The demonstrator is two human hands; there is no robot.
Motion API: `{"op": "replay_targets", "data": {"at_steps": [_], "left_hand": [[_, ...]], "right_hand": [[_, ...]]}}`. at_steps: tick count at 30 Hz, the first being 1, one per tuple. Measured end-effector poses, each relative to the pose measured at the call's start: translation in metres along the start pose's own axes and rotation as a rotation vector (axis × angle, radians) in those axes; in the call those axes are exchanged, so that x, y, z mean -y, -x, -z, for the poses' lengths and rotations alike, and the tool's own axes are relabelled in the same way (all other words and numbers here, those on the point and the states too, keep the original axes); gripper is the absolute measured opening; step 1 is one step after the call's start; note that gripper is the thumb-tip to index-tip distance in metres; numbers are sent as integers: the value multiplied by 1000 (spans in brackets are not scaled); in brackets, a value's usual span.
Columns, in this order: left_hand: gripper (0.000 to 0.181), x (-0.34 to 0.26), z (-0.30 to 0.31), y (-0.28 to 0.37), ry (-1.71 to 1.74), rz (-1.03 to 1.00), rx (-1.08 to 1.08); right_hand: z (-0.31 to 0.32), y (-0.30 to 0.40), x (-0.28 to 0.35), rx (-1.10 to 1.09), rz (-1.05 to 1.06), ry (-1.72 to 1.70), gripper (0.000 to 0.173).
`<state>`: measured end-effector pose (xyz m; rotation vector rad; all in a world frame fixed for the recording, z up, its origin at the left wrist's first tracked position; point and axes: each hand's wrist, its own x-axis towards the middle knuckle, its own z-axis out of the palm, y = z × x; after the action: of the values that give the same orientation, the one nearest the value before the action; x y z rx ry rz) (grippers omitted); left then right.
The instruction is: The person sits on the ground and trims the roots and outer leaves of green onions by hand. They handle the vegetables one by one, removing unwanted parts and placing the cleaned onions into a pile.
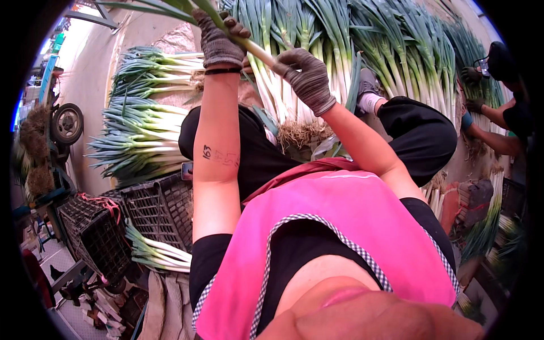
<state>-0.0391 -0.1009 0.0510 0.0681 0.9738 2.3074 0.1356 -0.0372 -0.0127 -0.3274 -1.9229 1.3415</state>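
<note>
One leek (258,52) slants across the upper middle, held in the air above a heap of others. My left hand (221,39), in a dirty knitted work glove, grips it around the upper stalk, its green leaves running past the top edge. Lower down, the gloved fingers of my right hand (307,76) close on the white shank, covering its root end. Beneath both hands lies a thick row of leeks (314,91), their roots (304,134) towards me and their leaves pointing away.
Bundled leeks (144,136) lie to my left, above black plastic crates (157,208). Another row of leeks (408,68) spreads to the right, by my shoe (367,83). At far right a co-worker's gloved hands (474,104) touch leeks. A wheel (68,123) stands far left.
</note>
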Motion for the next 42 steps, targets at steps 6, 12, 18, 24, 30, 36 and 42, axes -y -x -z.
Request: {"op": "replay_targets", "data": {"at_steps": [6,12,18,24,30,36,42], "left_hand": [[36,-21,43,-14,276,63,265],[47,-8,27,-15,197,-29,-262],[28,24,8,-32,177,-257,-191],[19,51,-48,32,46,-15,190],[26,119,-57,77,-270,154,350],[47,140,-11,84,-1407,148,686],[62,148,-5,58,-931,489,393]], "right_hand": [[60,20,18,276,-517,-510,9],[114,97,-17,226,-493,24,27],[95,120,-16,250,-442,420,36],[76,66,31,458,-691,-456,34],[97,75,51,294,-932,-911,39],[121,60,16,183,-1128,-1301,35],[127,85,-15,234,-1236,-1309,34]]}}
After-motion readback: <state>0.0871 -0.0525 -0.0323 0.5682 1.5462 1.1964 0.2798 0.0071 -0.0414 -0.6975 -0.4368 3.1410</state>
